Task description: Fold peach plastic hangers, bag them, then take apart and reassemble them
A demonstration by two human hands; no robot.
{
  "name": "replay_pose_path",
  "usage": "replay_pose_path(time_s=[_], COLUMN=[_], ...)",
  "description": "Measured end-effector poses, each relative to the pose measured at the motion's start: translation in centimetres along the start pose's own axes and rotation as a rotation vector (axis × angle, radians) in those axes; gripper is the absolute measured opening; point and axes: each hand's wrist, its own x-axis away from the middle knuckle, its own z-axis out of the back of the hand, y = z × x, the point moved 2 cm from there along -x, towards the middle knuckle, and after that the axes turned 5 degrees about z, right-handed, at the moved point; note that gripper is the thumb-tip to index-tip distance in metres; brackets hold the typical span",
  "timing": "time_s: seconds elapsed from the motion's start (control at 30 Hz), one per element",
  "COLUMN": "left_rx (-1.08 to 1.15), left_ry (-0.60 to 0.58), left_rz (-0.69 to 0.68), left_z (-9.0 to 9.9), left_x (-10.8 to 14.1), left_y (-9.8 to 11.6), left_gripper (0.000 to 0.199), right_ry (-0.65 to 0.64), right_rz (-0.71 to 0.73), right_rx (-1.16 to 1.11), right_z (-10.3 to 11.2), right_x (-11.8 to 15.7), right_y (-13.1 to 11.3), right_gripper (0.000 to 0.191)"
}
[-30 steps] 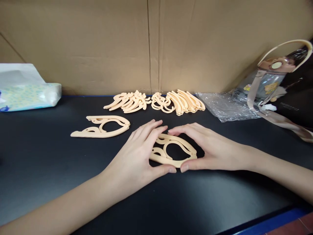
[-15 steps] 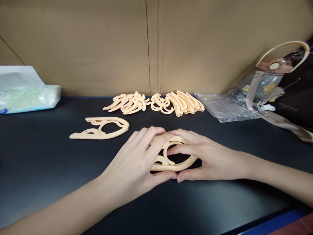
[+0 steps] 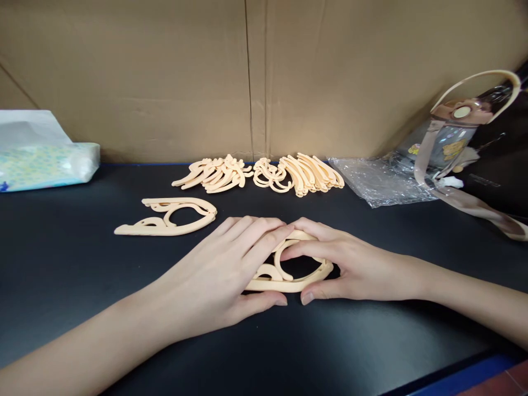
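Note:
Both hands hold a beige plastic folding clothes hanger (image 3: 291, 285) low over the black tabletop. My left hand (image 3: 235, 258) covers its left part, fingers bent over the far arm and thumb along the near side. My right hand (image 3: 330, 258) grips the rounded right end, one finger across the ring-shaped opening and the thumb at the near edge. The hanger's left tips are hidden under my left hand. A similar folded hanger (image 3: 185, 226) lies flat to the left, beyond my left hand.
At the back lie several beige hanger pieces (image 3: 216, 173), several curved ring-like pieces (image 3: 272, 176) and several slim arms (image 3: 311, 175). A tissue pack (image 3: 49, 165) is at far left. At right are clear plastic wrap (image 3: 371, 179) and a strapped bottle (image 3: 447, 140). Cardboard (image 3: 165, 77) stands behind.
My left hand has shifted slightly left and flattened over the hanger, its thumb drawing away from the right thumb. The right hand stays almost in place.

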Motion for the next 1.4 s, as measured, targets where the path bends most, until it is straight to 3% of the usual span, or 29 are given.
replay_pose_path(time_s=[0.43, 0.7, 0.8, 0.93, 1.1, 1.4], left_rx=[0.017, -0.085, -0.148, -0.232, -0.292, -0.292], left_ry=[-0.039, 0.021, 0.056, 0.1, 0.106, 0.105], left_rz=[0.046, -0.022, -0.045, -0.103, -0.185, -0.185], left_z=[0.1, 0.3, 0.3, 0.4, 0.5, 0.3], left_x=[-0.1, -0.1, -0.1, -0.3, -0.5, -0.4], left_y=[-0.1, 0.2, 0.2, 0.7, 2.1, 2.1], left_gripper=[0.07, 0.052, 0.049, 0.05, 0.052, 0.054], right_ry=[0.017, 0.034, 0.127, 0.308, 0.209, 0.209], right_rz=[-0.054, -0.072, -0.155, -0.316, -0.36, -0.415], right_rx=[-0.118, -0.147, -0.254, -0.564, -0.798, -0.827], right_z=[0.0, 0.2, 0.3, 0.4, -0.1, -0.5], right_x=[0.0, 0.0, 0.1, 0.0, -0.5, -0.3], right_y=[0.2, -0.1, -0.3, -0.3, -1.0, -0.4], right_gripper=[0.036, 0.034, 0.031, 0.035, 0.015, 0.017])
